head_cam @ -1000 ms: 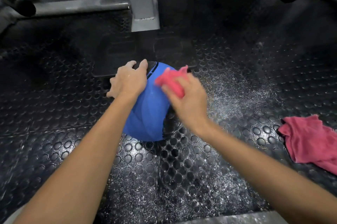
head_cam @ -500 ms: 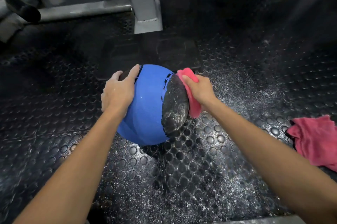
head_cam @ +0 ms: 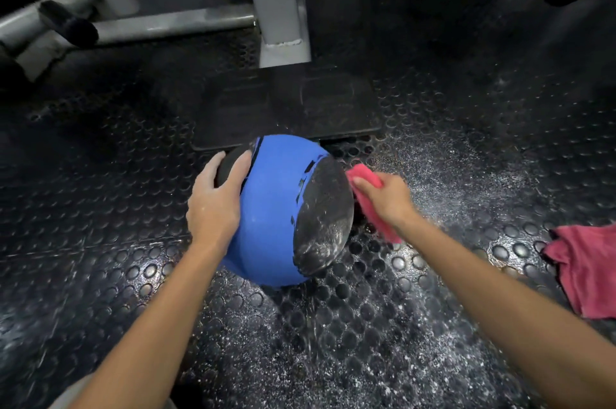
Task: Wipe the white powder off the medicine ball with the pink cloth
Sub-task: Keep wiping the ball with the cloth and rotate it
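Observation:
A blue and black medicine ball [head_cam: 273, 208] rests on the studded black rubber floor at the centre. Its black right panel [head_cam: 325, 218] carries smears of white powder, thickest low down. My left hand [head_cam: 215, 205] lies flat against the ball's left side, fingers spread over the black left panel. My right hand [head_cam: 386, 198] grips a bunched pink cloth [head_cam: 365, 175] at the ball's right edge, with part of the cloth hanging below the hand.
A second pink cloth [head_cam: 586, 272] lies crumpled on the floor at the right. White powder [head_cam: 450, 182] is scattered over the floor right of and in front of the ball. A grey machine post [head_cam: 280, 2] and frame bars [head_cam: 160, 25] stand behind, with a black mat [head_cam: 286, 108].
My right hand has swept the cloth from the ball's top across and down its right panel to the right edge. The black panel has come into fuller view. My left hand stays on the left side.

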Action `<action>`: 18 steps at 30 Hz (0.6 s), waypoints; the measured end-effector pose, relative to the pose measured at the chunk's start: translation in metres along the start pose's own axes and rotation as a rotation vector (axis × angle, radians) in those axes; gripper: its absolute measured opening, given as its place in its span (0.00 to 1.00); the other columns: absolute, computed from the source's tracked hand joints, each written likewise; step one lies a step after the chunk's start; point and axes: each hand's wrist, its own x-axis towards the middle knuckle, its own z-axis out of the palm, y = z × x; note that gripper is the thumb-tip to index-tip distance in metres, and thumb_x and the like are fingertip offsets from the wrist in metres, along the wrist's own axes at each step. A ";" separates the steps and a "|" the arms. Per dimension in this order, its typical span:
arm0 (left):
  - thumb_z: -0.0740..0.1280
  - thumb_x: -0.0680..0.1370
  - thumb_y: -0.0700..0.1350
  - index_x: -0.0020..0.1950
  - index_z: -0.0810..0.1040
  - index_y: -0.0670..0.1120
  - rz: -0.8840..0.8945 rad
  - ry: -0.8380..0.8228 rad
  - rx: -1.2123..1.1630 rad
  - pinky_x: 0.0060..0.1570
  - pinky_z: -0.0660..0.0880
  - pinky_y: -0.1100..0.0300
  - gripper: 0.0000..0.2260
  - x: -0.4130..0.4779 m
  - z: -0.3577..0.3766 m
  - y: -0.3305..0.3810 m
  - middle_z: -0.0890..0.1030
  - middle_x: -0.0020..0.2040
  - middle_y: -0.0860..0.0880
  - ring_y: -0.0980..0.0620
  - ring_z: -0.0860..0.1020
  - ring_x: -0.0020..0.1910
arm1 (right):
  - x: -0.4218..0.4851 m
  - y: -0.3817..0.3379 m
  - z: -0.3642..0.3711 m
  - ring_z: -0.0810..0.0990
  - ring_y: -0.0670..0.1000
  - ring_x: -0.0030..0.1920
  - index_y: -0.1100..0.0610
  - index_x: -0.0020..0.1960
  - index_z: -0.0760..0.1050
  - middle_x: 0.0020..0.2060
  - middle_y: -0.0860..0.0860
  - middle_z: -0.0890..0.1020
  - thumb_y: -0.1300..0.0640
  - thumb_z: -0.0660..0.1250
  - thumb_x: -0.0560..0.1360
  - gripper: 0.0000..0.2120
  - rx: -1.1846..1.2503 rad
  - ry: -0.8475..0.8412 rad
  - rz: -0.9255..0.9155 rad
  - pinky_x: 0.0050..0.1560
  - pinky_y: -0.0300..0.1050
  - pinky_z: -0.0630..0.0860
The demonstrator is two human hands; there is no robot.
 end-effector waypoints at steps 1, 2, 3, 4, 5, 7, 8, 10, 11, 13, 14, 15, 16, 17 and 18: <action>0.63 0.68 0.67 0.67 0.71 0.58 -0.003 -0.003 -0.061 0.68 0.63 0.49 0.29 -0.004 -0.005 -0.008 0.71 0.68 0.56 0.54 0.69 0.66 | -0.009 0.002 -0.001 0.77 0.54 0.32 0.59 0.48 0.75 0.37 0.57 0.80 0.51 0.61 0.77 0.12 0.089 -0.011 0.034 0.36 0.45 0.78; 0.63 0.67 0.67 0.66 0.72 0.58 -0.008 -0.008 -0.118 0.67 0.64 0.50 0.29 -0.009 -0.011 -0.016 0.72 0.67 0.56 0.55 0.69 0.65 | -0.019 0.001 -0.003 0.78 0.56 0.33 0.58 0.49 0.75 0.38 0.59 0.81 0.50 0.60 0.77 0.11 0.194 -0.009 0.052 0.40 0.51 0.80; 0.63 0.67 0.66 0.65 0.73 0.58 -0.005 -0.017 -0.167 0.66 0.66 0.52 0.28 -0.015 -0.016 -0.024 0.73 0.66 0.56 0.56 0.71 0.63 | -0.027 -0.002 -0.005 0.80 0.56 0.34 0.55 0.47 0.74 0.39 0.59 0.81 0.50 0.60 0.77 0.09 0.306 -0.019 0.066 0.42 0.55 0.80; 0.63 0.67 0.66 0.62 0.74 0.58 -0.003 -0.022 -0.204 0.63 0.68 0.53 0.26 -0.022 -0.026 -0.034 0.74 0.64 0.55 0.57 0.72 0.60 | -0.036 -0.007 -0.007 0.81 0.57 0.35 0.53 0.46 0.74 0.39 0.59 0.82 0.50 0.60 0.77 0.08 0.390 -0.053 0.077 0.42 0.56 0.80; 0.64 0.68 0.65 0.58 0.75 0.59 -0.011 -0.027 -0.227 0.58 0.71 0.55 0.22 -0.027 -0.036 -0.042 0.76 0.62 0.53 0.57 0.74 0.56 | -0.043 -0.015 -0.010 0.82 0.58 0.36 0.52 0.45 0.73 0.39 0.59 0.82 0.49 0.59 0.78 0.08 0.423 -0.090 0.075 0.41 0.57 0.80; 0.64 0.72 0.62 0.48 0.77 0.55 -0.072 -0.060 -0.221 0.48 0.71 0.55 0.13 -0.025 -0.050 -0.043 0.80 0.52 0.50 0.54 0.76 0.47 | -0.052 -0.028 -0.024 0.82 0.61 0.40 0.52 0.48 0.74 0.40 0.60 0.83 0.50 0.57 0.79 0.10 0.421 -0.128 0.020 0.43 0.60 0.79; 0.63 0.74 0.61 0.45 0.76 0.52 -0.115 -0.082 -0.201 0.46 0.70 0.54 0.13 -0.021 -0.058 -0.041 0.79 0.48 0.49 0.52 0.75 0.46 | -0.057 -0.037 -0.028 0.82 0.62 0.42 0.54 0.51 0.74 0.41 0.61 0.83 0.51 0.56 0.79 0.10 0.408 -0.146 -0.040 0.45 0.63 0.78; 0.60 0.75 0.62 0.48 0.76 0.51 -0.206 -0.135 -0.140 0.50 0.69 0.52 0.16 -0.016 -0.069 -0.038 0.78 0.49 0.49 0.49 0.74 0.50 | -0.068 -0.059 -0.035 0.82 0.64 0.45 0.53 0.52 0.75 0.44 0.62 0.83 0.53 0.56 0.80 0.09 0.342 -0.177 -0.202 0.48 0.65 0.77; 0.59 0.74 0.64 0.53 0.75 0.51 -0.240 -0.165 -0.096 0.55 0.68 0.52 0.19 -0.014 -0.069 -0.037 0.76 0.55 0.48 0.48 0.73 0.54 | -0.074 -0.072 -0.039 0.82 0.63 0.47 0.52 0.52 0.75 0.46 0.62 0.82 0.53 0.57 0.80 0.09 0.276 -0.187 -0.300 0.49 0.65 0.76; 0.54 0.71 0.68 0.63 0.73 0.52 -0.291 -0.184 -0.010 0.64 0.65 0.47 0.28 -0.022 -0.060 -0.033 0.69 0.67 0.44 0.43 0.70 0.62 | -0.084 -0.098 -0.045 0.81 0.64 0.48 0.52 0.53 0.76 0.48 0.62 0.82 0.51 0.58 0.79 0.10 0.108 -0.220 -0.493 0.50 0.66 0.75; 0.52 0.71 0.68 0.64 0.72 0.53 -0.289 -0.170 0.033 0.66 0.63 0.46 0.29 -0.032 -0.055 -0.032 0.66 0.69 0.43 0.41 0.68 0.64 | -0.088 -0.111 -0.047 0.80 0.64 0.49 0.53 0.53 0.77 0.48 0.62 0.81 0.49 0.59 0.78 0.12 0.043 -0.252 -0.570 0.50 0.66 0.75; 0.50 0.69 0.68 0.64 0.72 0.54 -0.249 -0.139 0.055 0.67 0.61 0.45 0.30 -0.042 -0.049 -0.034 0.67 0.68 0.45 0.40 0.68 0.64 | -0.090 -0.123 -0.048 0.80 0.63 0.49 0.54 0.53 0.77 0.48 0.61 0.81 0.46 0.59 0.77 0.14 0.010 -0.300 -0.627 0.49 0.66 0.75; 0.50 0.69 0.67 0.64 0.72 0.54 -0.201 -0.107 0.060 0.67 0.61 0.44 0.30 -0.052 -0.045 -0.036 0.68 0.68 0.46 0.40 0.68 0.64 | -0.092 -0.133 -0.047 0.80 0.61 0.49 0.54 0.53 0.77 0.48 0.59 0.82 0.45 0.58 0.76 0.16 -0.026 -0.335 -0.670 0.50 0.64 0.75; 0.51 0.71 0.65 0.65 0.72 0.56 -0.162 -0.074 0.074 0.67 0.61 0.46 0.27 -0.063 -0.042 -0.035 0.70 0.68 0.48 0.42 0.68 0.65 | -0.093 -0.139 -0.043 0.80 0.57 0.52 0.54 0.53 0.77 0.51 0.56 0.82 0.44 0.58 0.75 0.17 -0.089 -0.354 -0.722 0.54 0.60 0.75; 0.52 0.75 0.62 0.66 0.70 0.57 -0.141 -0.039 0.107 0.67 0.61 0.48 0.23 -0.073 -0.041 -0.034 0.69 0.69 0.51 0.43 0.67 0.66 | -0.093 -0.139 -0.036 0.78 0.51 0.57 0.53 0.54 0.78 0.56 0.52 0.80 0.44 0.59 0.74 0.18 -0.201 -0.358 -0.795 0.61 0.54 0.72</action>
